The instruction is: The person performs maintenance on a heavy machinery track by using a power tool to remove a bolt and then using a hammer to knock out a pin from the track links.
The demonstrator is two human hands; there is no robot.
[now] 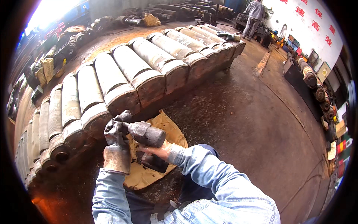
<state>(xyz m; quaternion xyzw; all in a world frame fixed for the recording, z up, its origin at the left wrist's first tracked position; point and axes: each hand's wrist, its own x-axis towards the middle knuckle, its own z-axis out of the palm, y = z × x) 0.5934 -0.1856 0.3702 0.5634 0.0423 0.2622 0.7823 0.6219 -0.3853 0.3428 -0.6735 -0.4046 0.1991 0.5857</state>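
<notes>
While the bare right hand holds the dark power tool by its handle, with fingers closed around it, the gloved left hand is placed at the narrow front end of this tool, in the centre-left of the frame. The fingers of the left hand are bent near the nose, but I cannot tell whether they are clamped on it. The handle is mostly covered by the right hand, and the tip of the nose is hidden by the dark glove. Below the tool's block-shaped base lies a brown paper sheet, partly covered by the hands. Just beyond its upper edge runs the row of heavy metal segments, from lower left to upper right; its lower-left end is dark and hard to make out. Open floor extends to the right. Far away, in the upper right, another person stands near a white wall.
</notes>
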